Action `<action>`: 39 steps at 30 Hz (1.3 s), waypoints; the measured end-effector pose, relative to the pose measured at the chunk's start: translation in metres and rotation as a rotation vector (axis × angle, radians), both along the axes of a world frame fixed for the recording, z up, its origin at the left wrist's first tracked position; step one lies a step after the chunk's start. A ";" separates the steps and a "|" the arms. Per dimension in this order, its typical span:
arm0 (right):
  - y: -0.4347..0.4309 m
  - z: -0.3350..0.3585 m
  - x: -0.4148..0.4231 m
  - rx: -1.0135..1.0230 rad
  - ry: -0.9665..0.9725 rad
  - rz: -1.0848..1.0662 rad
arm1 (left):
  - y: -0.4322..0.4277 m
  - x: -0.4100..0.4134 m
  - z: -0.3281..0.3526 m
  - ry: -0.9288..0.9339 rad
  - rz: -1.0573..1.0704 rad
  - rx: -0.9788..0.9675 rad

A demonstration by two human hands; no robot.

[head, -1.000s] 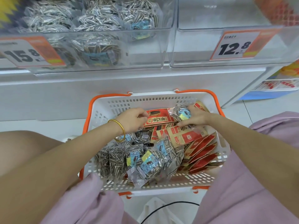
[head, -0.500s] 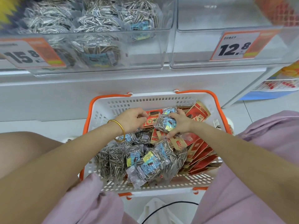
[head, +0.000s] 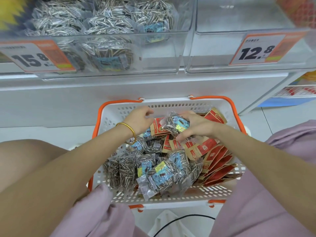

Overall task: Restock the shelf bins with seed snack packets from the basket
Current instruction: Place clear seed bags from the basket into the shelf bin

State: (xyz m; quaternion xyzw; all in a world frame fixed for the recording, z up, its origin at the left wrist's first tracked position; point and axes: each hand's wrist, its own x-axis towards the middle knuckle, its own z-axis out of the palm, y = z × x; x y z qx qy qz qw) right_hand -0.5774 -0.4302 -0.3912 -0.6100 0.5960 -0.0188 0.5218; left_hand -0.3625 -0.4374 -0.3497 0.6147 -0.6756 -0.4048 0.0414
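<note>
A white basket (head: 171, 101) with orange handles sits on the floor between my knees. It holds several clear packets of striped seeds (head: 160, 175) on the left and several red packets (head: 217, 166) on the right. My right hand (head: 198, 125) grips one clear seed packet with a blue label (head: 176, 124) just above the pile, near the basket's far wall. My left hand (head: 139, 119), with a gold bangle on its wrist, has curled fingers pinching the left edge of a red packet (head: 159, 128). Above, the left clear shelf bin (head: 162, 53) holds several striped-seed packets.
The right clear bin (head: 213, 64) carries a 12.8 price tag (head: 259, 48) and shows no packets inside. A 15.8 tag (head: 35, 56) fronts the left bin. A white shelf front (head: 85, 100) stands behind the basket. A black cable (head: 184, 218) lies by my lap.
My right hand has carried the clear seed packet from the basket's right side leftward to its middle, beside my left hand. The left hand has stayed in place.
</note>
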 end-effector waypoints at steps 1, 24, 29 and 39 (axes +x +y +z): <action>0.002 0.013 0.001 0.044 -0.090 0.025 | -0.002 0.001 0.004 0.011 0.031 -0.010; 0.035 0.060 0.022 0.134 -0.348 -0.462 | 0.021 0.046 0.027 0.646 0.628 0.546; 0.040 0.055 0.031 0.194 -0.539 -0.511 | 0.024 0.046 0.030 0.695 0.644 0.531; 0.041 0.060 0.032 0.220 -0.683 -0.487 | 0.021 0.041 0.027 0.700 0.538 0.502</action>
